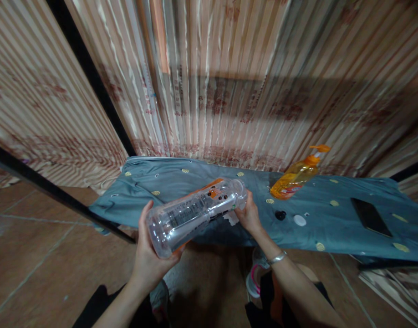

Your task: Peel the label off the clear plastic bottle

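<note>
A clear plastic bottle (pixel 191 214) with a printed label of orange and dark text lies tilted across both my hands, above the front edge of the cloth. My left hand (pixel 152 255) is wrapped round its base end. At the neck end, my right hand (pixel 248 212) grips it, with a crumpled piece of white tissue (pixel 231 217) showing below the fingers. Whether the bottle has a cap is hard to make out. To the right of my right hand, a small black object (pixel 280 215) and a white round lid (pixel 299 220) lie on the cloth.
A pump bottle of orange liquid (pixel 294 180) stands on the blue-green cloth (pixel 209 168). Farther right lies a black phone (pixel 370 216). Striped curtains (pixel 209 91) hang behind, and black frame bars (pixel 93 77) run along the left. Below is the brown floor (pixel 34 246).
</note>
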`<state>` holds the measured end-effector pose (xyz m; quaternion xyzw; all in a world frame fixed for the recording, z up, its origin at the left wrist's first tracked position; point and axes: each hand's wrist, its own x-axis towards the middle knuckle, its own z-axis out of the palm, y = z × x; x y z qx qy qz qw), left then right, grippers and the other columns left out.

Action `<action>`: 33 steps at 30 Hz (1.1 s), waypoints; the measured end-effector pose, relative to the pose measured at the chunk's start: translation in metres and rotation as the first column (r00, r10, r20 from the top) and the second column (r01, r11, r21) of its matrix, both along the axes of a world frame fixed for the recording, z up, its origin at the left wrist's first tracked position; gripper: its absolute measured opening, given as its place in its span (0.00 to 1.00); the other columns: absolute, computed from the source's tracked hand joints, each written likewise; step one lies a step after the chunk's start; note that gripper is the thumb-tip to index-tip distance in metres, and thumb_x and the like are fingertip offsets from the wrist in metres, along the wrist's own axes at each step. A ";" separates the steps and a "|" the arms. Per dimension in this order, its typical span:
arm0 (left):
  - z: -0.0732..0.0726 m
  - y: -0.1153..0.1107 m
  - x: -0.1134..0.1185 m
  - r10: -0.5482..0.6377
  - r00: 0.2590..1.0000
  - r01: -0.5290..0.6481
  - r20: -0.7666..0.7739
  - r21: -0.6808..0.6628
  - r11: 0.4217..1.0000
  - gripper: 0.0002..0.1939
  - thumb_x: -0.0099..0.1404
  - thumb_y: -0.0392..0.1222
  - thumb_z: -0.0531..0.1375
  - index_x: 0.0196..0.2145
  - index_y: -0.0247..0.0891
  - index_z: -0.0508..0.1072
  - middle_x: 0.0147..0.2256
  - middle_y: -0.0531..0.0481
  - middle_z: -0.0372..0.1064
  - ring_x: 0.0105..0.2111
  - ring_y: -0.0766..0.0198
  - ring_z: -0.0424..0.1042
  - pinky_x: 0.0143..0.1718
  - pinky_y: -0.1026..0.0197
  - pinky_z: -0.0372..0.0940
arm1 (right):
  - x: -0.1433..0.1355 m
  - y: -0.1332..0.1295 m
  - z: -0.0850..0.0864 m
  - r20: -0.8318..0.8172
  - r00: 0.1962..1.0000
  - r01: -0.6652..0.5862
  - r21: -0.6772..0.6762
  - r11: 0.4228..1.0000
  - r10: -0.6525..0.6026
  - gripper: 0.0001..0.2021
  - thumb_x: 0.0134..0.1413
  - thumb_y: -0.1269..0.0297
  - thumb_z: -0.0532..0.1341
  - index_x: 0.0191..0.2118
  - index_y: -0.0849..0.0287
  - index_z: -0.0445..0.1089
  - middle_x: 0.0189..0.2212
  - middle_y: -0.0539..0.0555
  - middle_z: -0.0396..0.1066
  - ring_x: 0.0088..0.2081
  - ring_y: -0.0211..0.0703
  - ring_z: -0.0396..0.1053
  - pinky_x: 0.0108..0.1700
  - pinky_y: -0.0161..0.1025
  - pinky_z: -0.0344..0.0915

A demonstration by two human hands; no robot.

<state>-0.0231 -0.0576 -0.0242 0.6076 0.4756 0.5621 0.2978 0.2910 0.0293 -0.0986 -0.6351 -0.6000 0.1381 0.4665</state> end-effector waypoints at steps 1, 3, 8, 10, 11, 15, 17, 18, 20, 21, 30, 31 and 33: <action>0.000 0.000 0.000 0.001 1.000 -0.001 -0.007 0.005 1.000 0.63 0.44 0.37 0.77 0.71 0.50 0.51 0.54 0.44 0.73 0.48 0.48 0.80 0.51 0.48 0.78 | 0.000 0.000 0.000 -0.001 1.000 0.000 0.009 1.000 0.000 0.30 0.53 0.55 0.63 0.61 0.58 0.61 0.51 0.64 0.79 0.49 0.58 0.80 0.49 0.49 0.76; 0.000 0.000 0.001 0.001 1.000 0.000 -0.021 0.022 1.000 0.63 0.44 0.37 0.77 0.71 0.52 0.51 0.54 0.45 0.73 0.48 0.48 0.80 0.50 0.47 0.78 | 0.000 0.001 -0.001 0.002 1.000 0.002 0.022 1.000 -0.002 0.30 0.54 0.56 0.63 0.61 0.58 0.61 0.51 0.64 0.79 0.49 0.58 0.80 0.49 0.49 0.76; 0.001 0.000 0.002 0.027 1.000 -0.027 -0.007 0.036 0.999 0.62 0.45 0.36 0.77 0.71 0.52 0.51 0.52 0.46 0.74 0.45 0.50 0.81 0.48 0.51 0.79 | 0.000 0.001 -0.001 -0.008 1.000 -0.006 0.009 1.000 0.006 0.30 0.54 0.55 0.63 0.61 0.59 0.62 0.52 0.64 0.78 0.51 0.59 0.79 0.51 0.50 0.76; 0.000 0.000 0.001 0.004 1.000 -0.004 -0.002 0.023 1.000 0.62 0.45 0.36 0.77 0.72 0.49 0.51 0.51 0.46 0.74 0.43 0.51 0.81 0.47 0.52 0.79 | 0.000 0.000 0.000 -0.014 1.000 -0.011 0.003 1.000 0.011 0.30 0.54 0.56 0.63 0.61 0.59 0.62 0.52 0.63 0.78 0.51 0.58 0.79 0.51 0.49 0.76; 0.000 0.000 -0.001 -0.009 1.000 0.009 -0.007 0.023 1.000 0.62 0.45 0.37 0.77 0.72 0.48 0.50 0.50 0.46 0.75 0.43 0.51 0.81 0.47 0.52 0.79 | 0.001 0.000 0.000 -0.013 1.000 -0.011 0.002 1.000 0.011 0.30 0.54 0.56 0.63 0.61 0.58 0.62 0.52 0.63 0.79 0.50 0.58 0.79 0.50 0.49 0.76; -0.004 0.003 -0.003 -0.006 0.999 0.007 -0.035 0.048 0.999 0.64 0.43 0.36 0.78 0.72 0.49 0.50 0.51 0.46 0.74 0.44 0.50 0.81 0.46 0.50 0.80 | 0.001 0.000 -0.001 -0.009 1.000 -0.010 0.003 1.000 0.010 0.30 0.53 0.56 0.64 0.61 0.59 0.62 0.51 0.63 0.79 0.50 0.59 0.79 0.50 0.50 0.76; -0.004 0.003 -0.002 0.032 0.999 -0.030 -0.023 0.055 0.998 0.65 0.41 0.36 0.78 0.71 0.50 0.51 0.52 0.45 0.73 0.45 0.49 0.81 0.47 0.51 0.79 | 0.001 0.001 -0.001 -0.007 1.000 -0.014 0.009 1.000 0.015 0.31 0.54 0.56 0.64 0.62 0.59 0.61 0.52 0.64 0.78 0.50 0.59 0.79 0.50 0.50 0.76; -0.003 0.002 0.000 0.042 0.999 -0.041 -0.018 0.050 0.998 0.64 0.41 0.36 0.78 0.71 0.50 0.52 0.53 0.45 0.73 0.46 0.48 0.80 0.48 0.51 0.79 | 0.001 0.001 -0.001 -0.005 1.000 -0.015 0.010 1.000 0.015 0.30 0.54 0.56 0.64 0.62 0.58 0.61 0.51 0.64 0.79 0.50 0.58 0.79 0.49 0.49 0.76; -0.001 0.001 0.002 0.045 0.999 -0.044 -0.009 0.037 0.998 0.63 0.42 0.36 0.77 0.71 0.50 0.53 0.54 0.45 0.73 0.47 0.48 0.80 0.49 0.52 0.79 | 0.001 0.001 -0.002 0.004 1.000 -0.011 0.009 1.000 0.011 0.30 0.54 0.56 0.64 0.62 0.58 0.61 0.51 0.63 0.79 0.50 0.57 0.79 0.49 0.49 0.76; 0.000 0.000 0.003 0.048 0.999 -0.048 -0.001 0.028 0.998 0.61 0.43 0.37 0.77 0.71 0.50 0.54 0.54 0.45 0.73 0.47 0.49 0.80 0.49 0.52 0.79 | 0.001 0.001 -0.002 0.010 1.000 -0.007 0.007 1.000 0.007 0.30 0.54 0.56 0.64 0.62 0.58 0.61 0.51 0.64 0.79 0.49 0.57 0.80 0.48 0.49 0.76; 0.000 0.001 -0.001 0.009 1.000 -0.009 0.008 0.006 1.000 0.64 0.41 0.35 0.78 0.71 0.50 0.52 0.51 0.46 0.74 0.44 0.47 0.81 0.47 0.48 0.80 | 0.001 0.001 -0.002 0.005 1.000 -0.001 -0.003 1.000 0.001 0.30 0.54 0.55 0.64 0.61 0.59 0.61 0.50 0.64 0.79 0.48 0.59 0.80 0.47 0.50 0.77; 0.000 0.001 -0.001 0.003 1.000 -0.003 0.007 0.010 1.000 0.64 0.41 0.36 0.78 0.71 0.50 0.52 0.50 0.46 0.74 0.43 0.47 0.81 0.45 0.48 0.81 | 0.001 0.001 -0.001 0.003 1.000 -0.003 -0.010 1.000 0.003 0.31 0.53 0.55 0.64 0.61 0.59 0.61 0.49 0.64 0.79 0.48 0.59 0.80 0.47 0.50 0.77; -0.001 0.002 -0.001 0.009 1.000 -0.009 0.006 0.014 1.000 0.64 0.41 0.36 0.78 0.71 0.50 0.52 0.50 0.46 0.74 0.43 0.47 0.81 0.45 0.49 0.81 | 0.001 0.001 -0.001 -0.002 1.000 -0.005 -0.010 1.000 0.005 0.30 0.53 0.55 0.64 0.61 0.59 0.61 0.50 0.64 0.79 0.48 0.59 0.80 0.47 0.50 0.77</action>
